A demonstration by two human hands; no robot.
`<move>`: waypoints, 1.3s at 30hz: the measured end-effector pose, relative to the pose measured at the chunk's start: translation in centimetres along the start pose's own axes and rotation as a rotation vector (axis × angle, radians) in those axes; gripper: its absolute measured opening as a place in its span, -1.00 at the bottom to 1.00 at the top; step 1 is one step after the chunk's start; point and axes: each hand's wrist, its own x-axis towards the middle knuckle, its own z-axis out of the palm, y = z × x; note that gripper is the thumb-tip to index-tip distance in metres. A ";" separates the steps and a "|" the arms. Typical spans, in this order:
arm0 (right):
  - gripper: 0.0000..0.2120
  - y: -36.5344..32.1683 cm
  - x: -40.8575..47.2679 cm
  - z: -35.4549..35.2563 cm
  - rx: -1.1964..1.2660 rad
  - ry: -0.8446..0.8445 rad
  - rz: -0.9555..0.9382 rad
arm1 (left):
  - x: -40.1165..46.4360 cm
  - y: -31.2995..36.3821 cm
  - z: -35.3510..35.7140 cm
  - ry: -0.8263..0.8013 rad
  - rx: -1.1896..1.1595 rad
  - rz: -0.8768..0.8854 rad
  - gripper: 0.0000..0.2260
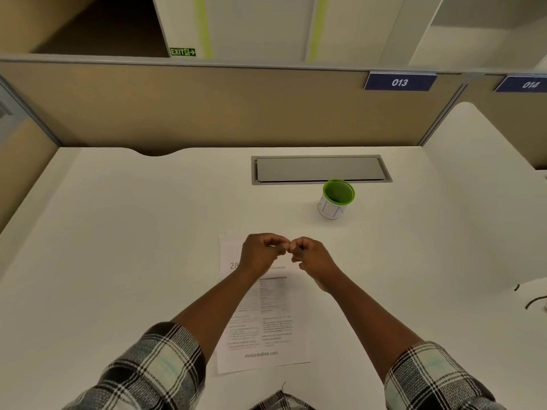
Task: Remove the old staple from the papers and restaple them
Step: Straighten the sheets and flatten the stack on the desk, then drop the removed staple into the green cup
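**A:** How far along would you say this is?

**B:** Early or in the middle, I think. The papers [262, 318] lie flat on the table [118, 232], directly beneath both forearms, with their top edge under the hands. The left hand [262, 253] and the right hand [310, 255] are raised just above that top edge, fingertips nearly meeting.

**A:** And each grip, is it grasping anything?

**B:** Both have their fingers curled in, thumb against forefinger, as if pinching something very small between them. It could be the old staple, but it is too small to see, so I cannot tell whether either grip truly holds anything.

**A:** So the staple may already be out?

**B:** Possibly. The sheets' top corner looks slightly fanned to the left of the left grip, which would fit loose pages, but that is only my reading. No staple shows on the paper either way.

**A:** What remains?

**B:** All the restapling, by my judgement. I see no stapler anywhere. The only other things are a green-rimmed cup [336, 199] beyond and to the right of the right grip, and a grey cable hatch [321, 169] further beyond it. The cup might take the discarded staple.
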 end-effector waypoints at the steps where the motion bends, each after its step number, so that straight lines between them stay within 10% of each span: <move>1: -0.86 0.0 0.4 -0.2 -0.030 0.017 -0.007 | 0.5 0.0 0.1 0.010 0.107 0.048 -0.93; 11: -0.83 -2.4 5.7 -6.3 -0.517 0.393 -0.199 | 1.9 -6.6 0.0 -0.129 1.114 0.111 -0.22; 21: -0.81 -4.9 13.0 -13.4 -1.050 0.489 -0.097 | 2.0 -10.9 1.0 -0.114 1.155 0.165 -0.24; 39: -0.80 -5.9 15.0 -14.1 -1.229 0.475 -0.152 | 2.2 -11.8 1.3 -0.089 1.143 0.149 -0.24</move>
